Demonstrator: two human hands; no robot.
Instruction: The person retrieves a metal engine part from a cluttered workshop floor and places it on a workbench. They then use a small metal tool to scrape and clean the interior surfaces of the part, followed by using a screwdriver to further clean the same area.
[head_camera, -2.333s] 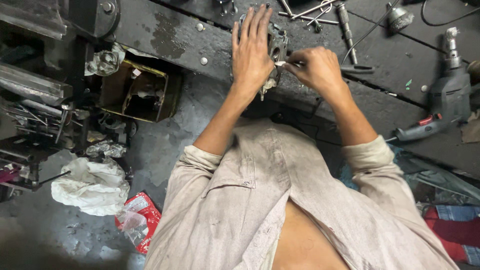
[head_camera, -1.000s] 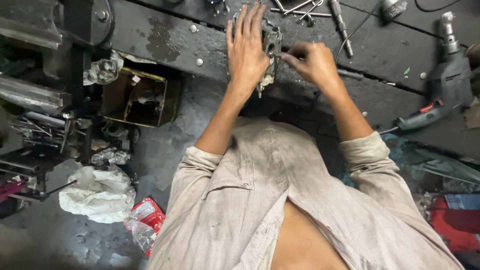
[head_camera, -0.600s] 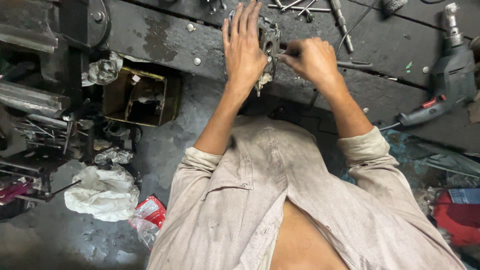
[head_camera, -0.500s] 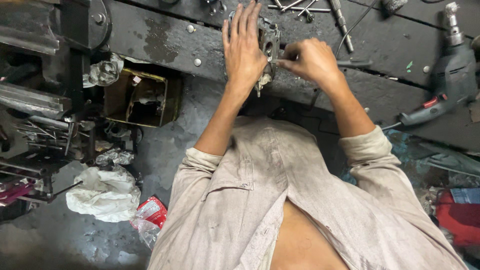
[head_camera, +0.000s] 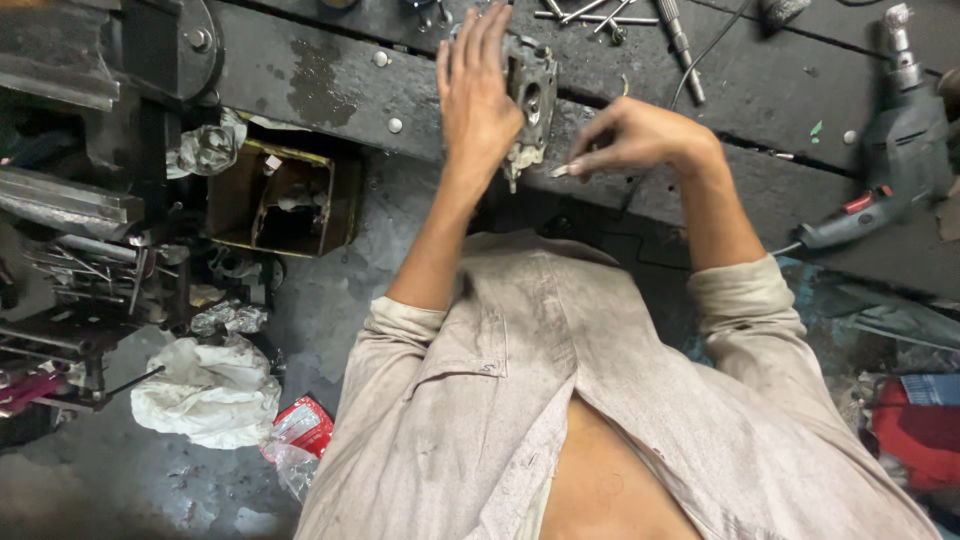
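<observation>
A grey metal engine part (head_camera: 532, 92) with round holes rests on the dark workbench (head_camera: 330, 75). My left hand (head_camera: 478, 92) lies flat over its left side, fingers spread and pressing it down. My right hand (head_camera: 632, 138) is to the right of the part, a little apart from it, with fingers pinched on a small thin metal piece (head_camera: 560, 170) whose tip points toward the part's lower edge.
Loose metal tools and rods (head_camera: 640, 18) lie at the bench's far edge. An electric drill (head_camera: 880, 170) rests at the right. A brown open box (head_camera: 283, 200), white crumpled plastic (head_camera: 205, 390) and a red packet (head_camera: 300, 425) are on the floor at left.
My right hand has pulled back from the metal part toward the right and down, still pinching the small piece. My left hand stays flat on the part.
</observation>
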